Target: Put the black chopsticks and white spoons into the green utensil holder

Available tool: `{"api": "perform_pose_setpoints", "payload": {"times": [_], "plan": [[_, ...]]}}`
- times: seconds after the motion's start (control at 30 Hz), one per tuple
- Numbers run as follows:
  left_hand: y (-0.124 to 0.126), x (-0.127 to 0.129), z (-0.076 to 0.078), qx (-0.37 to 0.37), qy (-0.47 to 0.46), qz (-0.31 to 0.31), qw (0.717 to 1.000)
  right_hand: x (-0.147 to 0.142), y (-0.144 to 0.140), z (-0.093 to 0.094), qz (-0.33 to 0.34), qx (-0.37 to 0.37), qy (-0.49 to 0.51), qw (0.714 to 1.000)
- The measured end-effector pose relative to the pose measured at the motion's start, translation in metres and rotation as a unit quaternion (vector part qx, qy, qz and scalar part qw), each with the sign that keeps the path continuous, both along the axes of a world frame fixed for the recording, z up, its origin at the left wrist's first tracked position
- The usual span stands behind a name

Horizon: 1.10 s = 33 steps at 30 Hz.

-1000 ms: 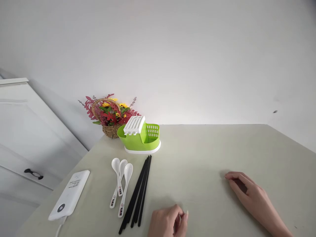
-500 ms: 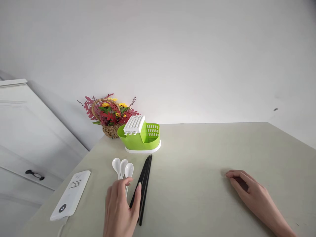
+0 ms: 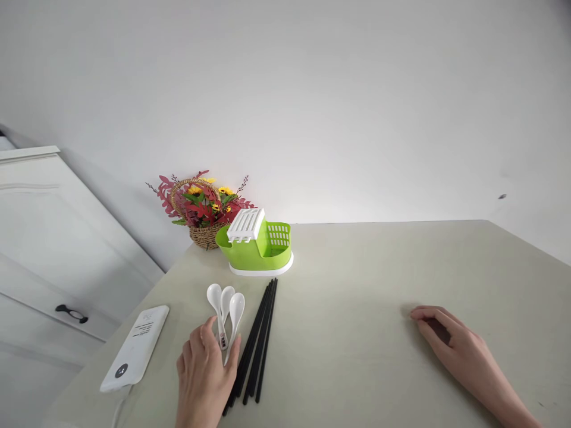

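Note:
My left hand [image 3: 205, 365] reaches over the handles of three white spoons [image 3: 236, 309], thumb and forefinger apart on either side of them. Whether the fingers touch the handles I cannot tell; part of the handles is hidden under the hand. Just right of the thumb lies a fanned bundle of several black chopsticks [image 3: 259, 342]. Off to the right, my right hand [image 3: 455, 345] rests on the tabletop, fingers loosely curled and the thumb tip against the forefinger, nothing visible in them.
Behind the spoons stands a green cutlery holder [image 3: 245, 257] with a white slatted top. A wicker basket [image 3: 205, 236] of artificial flowers is at its back left. At the table's left edge lies a white power strip or similar device [image 3: 136, 348] with a cord. A white cabinet [image 3: 57, 249] stands left.
My left hand has moved left and back off the chopsticks, so more of them and of the spoons shows. The view has shifted slightly. My right hand stays put.

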<state>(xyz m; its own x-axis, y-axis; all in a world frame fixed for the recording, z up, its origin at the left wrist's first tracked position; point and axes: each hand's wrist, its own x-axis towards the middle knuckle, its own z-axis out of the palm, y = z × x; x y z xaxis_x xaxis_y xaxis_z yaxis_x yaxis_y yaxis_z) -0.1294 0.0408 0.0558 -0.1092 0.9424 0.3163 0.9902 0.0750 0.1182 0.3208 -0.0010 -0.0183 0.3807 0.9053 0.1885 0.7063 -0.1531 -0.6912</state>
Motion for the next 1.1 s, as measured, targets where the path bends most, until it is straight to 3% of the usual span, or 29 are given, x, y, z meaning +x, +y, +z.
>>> {"api": "perform_pose_setpoints", "payload": {"times": [0.73, 1.1], "plan": [[0.014, -0.008, -0.009, -0.007, 0.11, 0.005, 0.994, 0.002, 0.002, 0.0, 0.006, -0.004, -0.001, 1.0], [0.017, -0.008, -0.012, -0.009, 0.106, -0.002, 0.994, 0.007, 0.003, -0.004, 0.006, -0.005, -0.009, 1.0]]}}
